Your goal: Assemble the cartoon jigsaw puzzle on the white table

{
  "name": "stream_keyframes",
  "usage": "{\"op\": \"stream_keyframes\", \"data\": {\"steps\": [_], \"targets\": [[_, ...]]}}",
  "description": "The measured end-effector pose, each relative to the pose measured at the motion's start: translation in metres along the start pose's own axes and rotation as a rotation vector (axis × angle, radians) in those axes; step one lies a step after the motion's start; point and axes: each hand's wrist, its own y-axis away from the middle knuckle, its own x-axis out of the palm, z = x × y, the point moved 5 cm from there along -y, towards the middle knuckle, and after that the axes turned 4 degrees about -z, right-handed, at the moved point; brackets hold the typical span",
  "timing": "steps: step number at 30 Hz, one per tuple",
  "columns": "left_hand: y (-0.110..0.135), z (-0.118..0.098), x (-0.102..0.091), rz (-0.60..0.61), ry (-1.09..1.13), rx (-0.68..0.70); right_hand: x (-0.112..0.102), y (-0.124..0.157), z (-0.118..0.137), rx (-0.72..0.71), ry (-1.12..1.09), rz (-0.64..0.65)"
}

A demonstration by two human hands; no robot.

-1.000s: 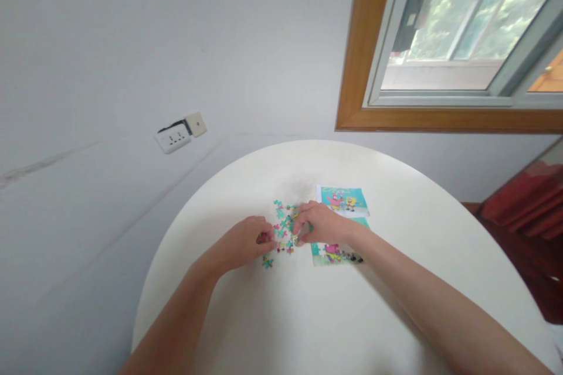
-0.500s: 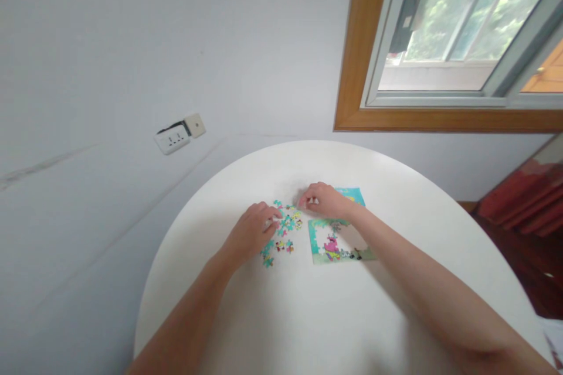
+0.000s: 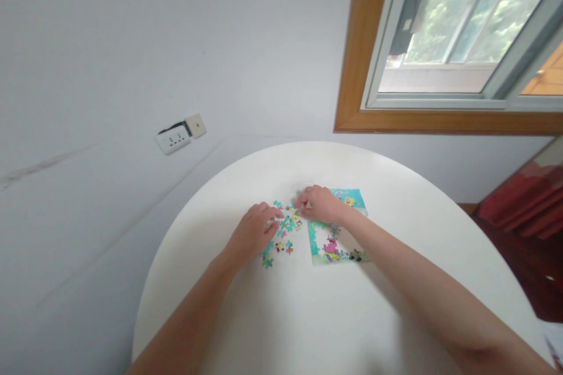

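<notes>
Loose jigsaw pieces (image 3: pixel 288 223), mostly turquoise with some yellow and pink, lie in a small pile on the white table. My left hand (image 3: pixel 255 228) rests at the pile's left side, thumb and fingers apart, with nothing visible in it. At the upper right of the pile is my right hand (image 3: pixel 320 203), its fingers bent downward and a gap between thumb and forefinger; I see no piece in it. Below that hand lies a partly assembled jigsaw puzzle (image 3: pixel 332 249) with a pink figure and a turquoise border. My right forearm covers its right part.
A turquoise picture card (image 3: pixel 352 199) with a yellow figure lies behind the puzzle, partly under my right hand. The round white table (image 3: pixel 308 316) stands against a wall with a power socket (image 3: pixel 173 139). A wood-framed window (image 3: pixel 440 29) is at upper right.
My right hand has shifted slightly left and down toward the pile, uncovering more of the picture card. My left hand has hardly moved.
</notes>
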Motion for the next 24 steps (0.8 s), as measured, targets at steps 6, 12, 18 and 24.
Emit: {"op": "stream_keyframes", "data": {"steps": [6,12,18,24], "targets": [[0.000,-0.003,0.000,0.010,0.001,0.017,0.004,-0.006,0.000,0.034,-0.018,0.050],[0.001,-0.003,-0.002,0.003,0.019,0.008,0.007,-0.016,-0.002,0.093,-0.066,0.094],[0.001,-0.002,-0.002,-0.002,0.023,0.012,0.010,-0.019,-0.005,0.107,-0.089,0.076],[0.001,0.000,-0.005,-0.023,0.027,0.018,0.003,-0.001,-0.001,-0.038,-0.161,0.101]]}}
